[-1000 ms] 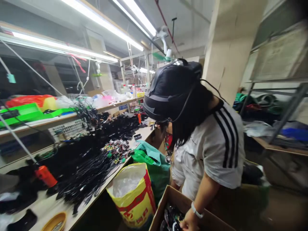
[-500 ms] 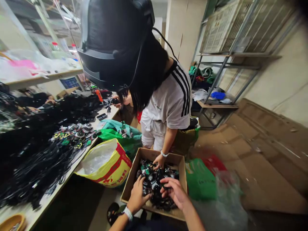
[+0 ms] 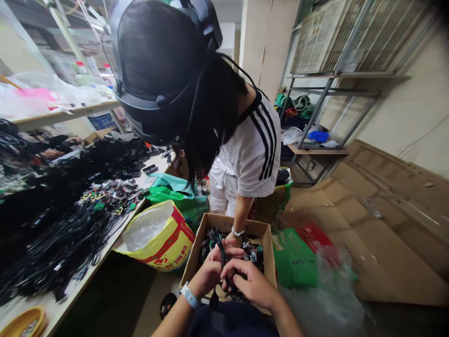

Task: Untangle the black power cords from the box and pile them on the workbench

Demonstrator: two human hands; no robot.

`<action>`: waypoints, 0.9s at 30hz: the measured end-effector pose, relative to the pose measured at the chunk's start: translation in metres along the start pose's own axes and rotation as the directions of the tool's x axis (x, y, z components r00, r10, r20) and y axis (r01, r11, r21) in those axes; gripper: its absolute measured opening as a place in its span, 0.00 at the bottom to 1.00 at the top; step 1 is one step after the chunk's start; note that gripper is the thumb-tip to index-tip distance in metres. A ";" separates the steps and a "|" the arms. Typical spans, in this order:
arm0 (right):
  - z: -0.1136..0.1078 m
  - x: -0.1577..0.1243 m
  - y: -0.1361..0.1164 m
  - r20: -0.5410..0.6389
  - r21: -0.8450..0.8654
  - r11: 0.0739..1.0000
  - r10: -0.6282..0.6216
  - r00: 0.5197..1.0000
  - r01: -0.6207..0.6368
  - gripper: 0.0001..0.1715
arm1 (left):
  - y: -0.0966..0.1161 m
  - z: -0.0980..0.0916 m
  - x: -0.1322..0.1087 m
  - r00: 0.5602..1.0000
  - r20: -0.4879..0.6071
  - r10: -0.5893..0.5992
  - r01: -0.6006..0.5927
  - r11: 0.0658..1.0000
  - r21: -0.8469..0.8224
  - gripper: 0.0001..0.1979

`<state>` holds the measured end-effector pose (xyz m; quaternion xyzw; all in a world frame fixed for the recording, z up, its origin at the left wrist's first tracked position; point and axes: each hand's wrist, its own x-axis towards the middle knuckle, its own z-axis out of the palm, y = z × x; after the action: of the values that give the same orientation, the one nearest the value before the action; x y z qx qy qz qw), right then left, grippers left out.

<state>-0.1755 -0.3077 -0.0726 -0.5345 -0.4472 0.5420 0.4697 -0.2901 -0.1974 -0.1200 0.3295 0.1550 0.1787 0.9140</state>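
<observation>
A brown cardboard box [image 3: 268,255] stands on the floor, filled with black cabled parts [image 3: 250,252]. My left hand [image 3: 212,271] and my right hand [image 3: 250,283] are both over the box, fingers closed around a bundle of black cables [image 3: 220,243] lifted from it. A co-worker in a white striped shirt [image 3: 250,154] with a black headset [image 3: 159,70] bends over the box from the far side. That person's hand [image 3: 231,241], with a white wristband, reaches into the box close to my left hand.
A long workbench [image 3: 52,309] on the left carries heaps of black cables [image 3: 59,243]. A yellow and red bag [image 3: 164,243] and green bags [image 3: 293,264] flank the box. Metal shelving [image 3: 315,107] and flattened cardboard [image 3: 379,220] lie to the right.
The view swung down from the bench to the box. My hands came into view, dug into the parts and now close on a cable bundle. The co-worker leaned further over.
</observation>
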 end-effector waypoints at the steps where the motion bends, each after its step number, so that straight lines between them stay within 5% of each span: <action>1: 0.001 0.000 0.000 0.011 0.002 1.000 0.010 1.000 -0.010 0.14 | 0.006 0.001 -0.002 0.999 0.019 0.025 -0.023 0.996 -0.091 0.34; 5: 0.003 0.006 0.013 0.039 -0.027 0.995 0.094 0.995 -0.093 0.15 | 0.033 0.007 -0.008 0.990 -0.109 0.094 -0.120 0.957 -0.266 0.19; 9: 0.003 0.013 0.027 0.058 -0.181 0.976 0.133 0.989 -0.121 0.18 | 0.050 0.012 -0.009 0.943 -0.304 0.136 -0.242 0.908 -0.343 0.19; 14: -0.007 0.008 0.021 0.049 -0.273 0.953 0.148 0.988 -0.129 0.20 | 0.058 0.013 -0.016 0.892 -0.359 0.274 -0.296 0.955 -0.007 0.20; 19: -0.050 -0.002 0.030 -0.140 -0.205 0.970 0.102 0.985 -0.130 0.21 | 0.071 0.007 -0.038 0.888 -0.350 0.298 -0.136 0.898 0.418 0.24; 23: -0.084 -0.006 0.071 -0.299 -0.070 0.942 0.295 0.907 -0.329 0.17 | 0.082 0.003 -0.050 0.900 -0.281 0.335 -0.127 0.816 0.565 0.27; 27: -0.093 0.004 0.118 -0.401 0.022 0.814 0.539 0.741 -0.581 0.13 | 0.084 0.003 -0.053 0.869 -0.265 0.419 -0.157 0.739 0.655 0.34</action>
<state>-0.0862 -0.3247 -0.1924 -0.7643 -0.1911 0.5167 0.3352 -0.3549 -0.1616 -0.0536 0.5853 0.3314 0.3231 0.6657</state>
